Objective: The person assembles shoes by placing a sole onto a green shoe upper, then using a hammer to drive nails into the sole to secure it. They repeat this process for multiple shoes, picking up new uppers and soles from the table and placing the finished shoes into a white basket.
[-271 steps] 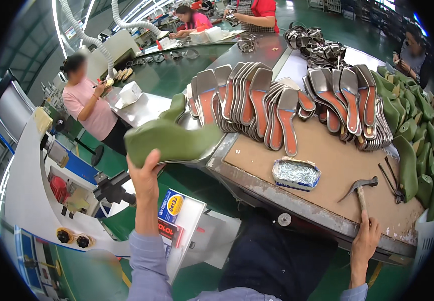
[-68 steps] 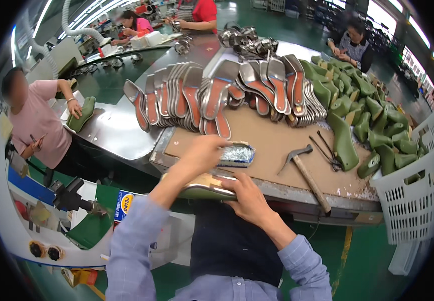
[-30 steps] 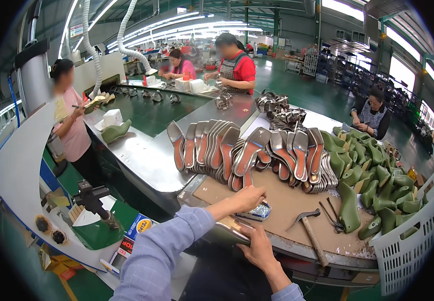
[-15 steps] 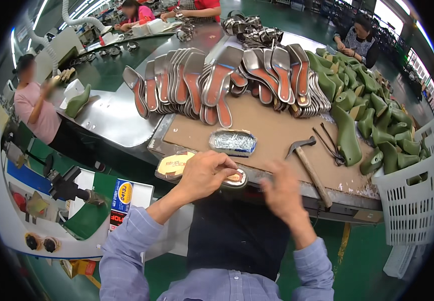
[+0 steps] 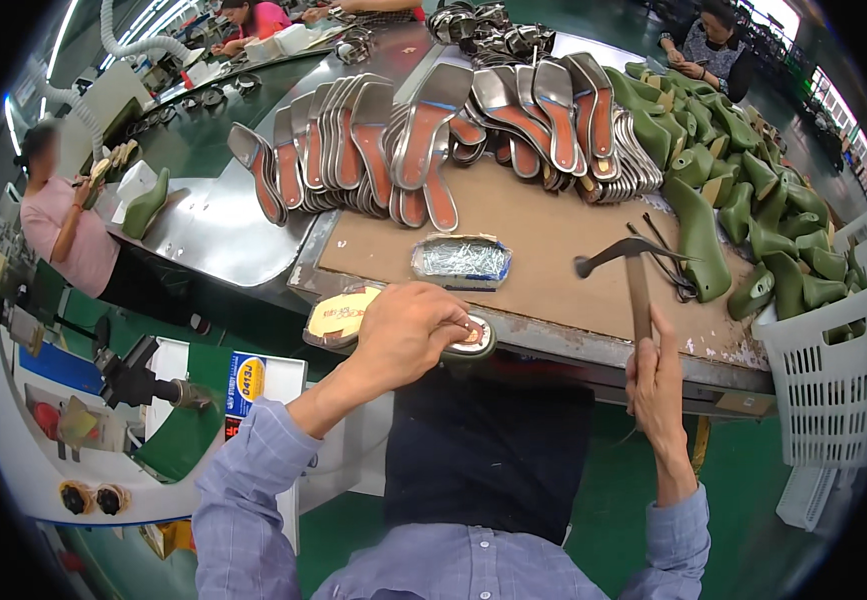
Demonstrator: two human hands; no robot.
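A shoe last lies sole up at the bench's front edge, with a pale yellow insole [image 5: 341, 314] on it. My left hand [image 5: 400, 330] lies across its middle. Thumb and fingertips pinch together just over the heel end [image 5: 475, 338]; anything between them is too small to make out. My right hand [image 5: 656, 375] is closed round the wooden handle of a hammer [image 5: 639, 290], held up right of the last with its dark head above the bench. Beyond my left hand sits a shallow box of small silvery nails [image 5: 461, 260].
Rows of metal-faced insoles [image 5: 363, 140] stand across the bench. Black pincers [image 5: 675, 270] lie partly behind the hammer. Green shoe lasts [image 5: 698, 235] are heaped at right, by a white plastic basket [image 5: 823, 390]. A machine [image 5: 143, 380] stands at left. Several people work farther off.
My right hand has moved right and taken hold of the hammer, lifting it off the bench. My left hand stays at the last, fingertips lower over the heel.
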